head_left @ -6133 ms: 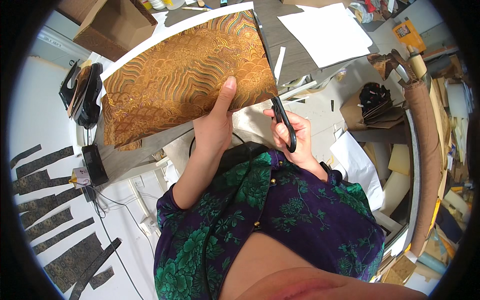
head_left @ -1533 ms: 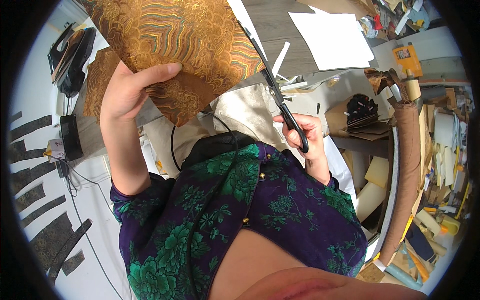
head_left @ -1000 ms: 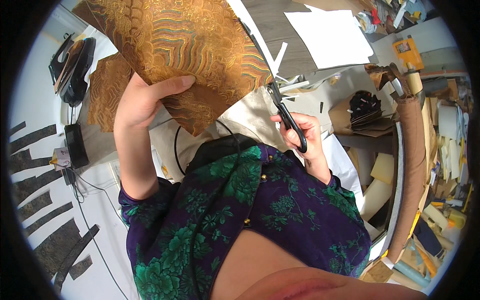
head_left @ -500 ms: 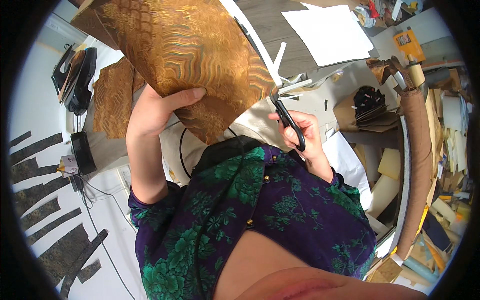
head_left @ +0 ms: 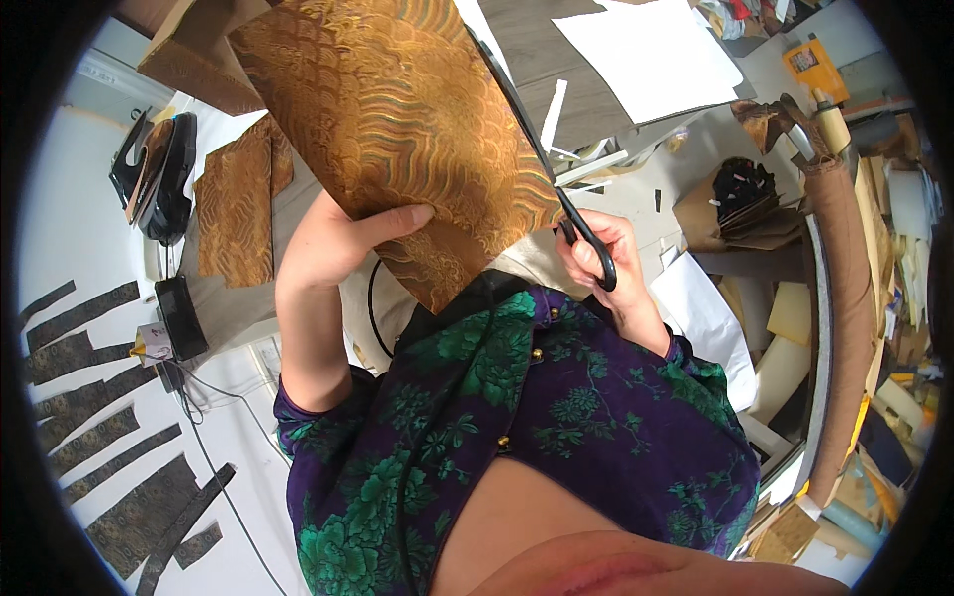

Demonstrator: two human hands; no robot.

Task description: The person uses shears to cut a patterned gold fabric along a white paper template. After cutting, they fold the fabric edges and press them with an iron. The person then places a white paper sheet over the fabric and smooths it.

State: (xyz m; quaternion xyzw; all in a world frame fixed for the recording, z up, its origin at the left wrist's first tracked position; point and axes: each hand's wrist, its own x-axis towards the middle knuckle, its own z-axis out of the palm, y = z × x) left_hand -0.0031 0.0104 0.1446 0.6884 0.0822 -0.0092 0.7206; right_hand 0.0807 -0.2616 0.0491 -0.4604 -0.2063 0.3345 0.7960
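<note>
My left hand (head_left: 363, 233) grips the near left edge of a gold-brown brocade piece (head_left: 412, 119) with wave and scale patterns, its thumb lying on top and the fingers hidden underneath. On the right, my right hand (head_left: 614, 263) is closed round the handles of black scissors (head_left: 588, 238). Their long blades run along the brocade's right edge, almost closed together. A pale strip shows beyond the blades at the top.
More brown brocade (head_left: 237, 204) lies left of my arm, beside a brown box (head_left: 199, 60). White paper (head_left: 646, 60) and narrow white offcuts (head_left: 555, 114) are at the far right. Dark patterned fabric pieces (head_left: 139, 512) cover the left side. A brown padded roll (head_left: 840, 318) stands at right.
The scissor blades have closed along the brocade's right edge, and my right fingers have drawn together on the handles. The whole view has shifted slightly, with the brocade now lower and further right.
</note>
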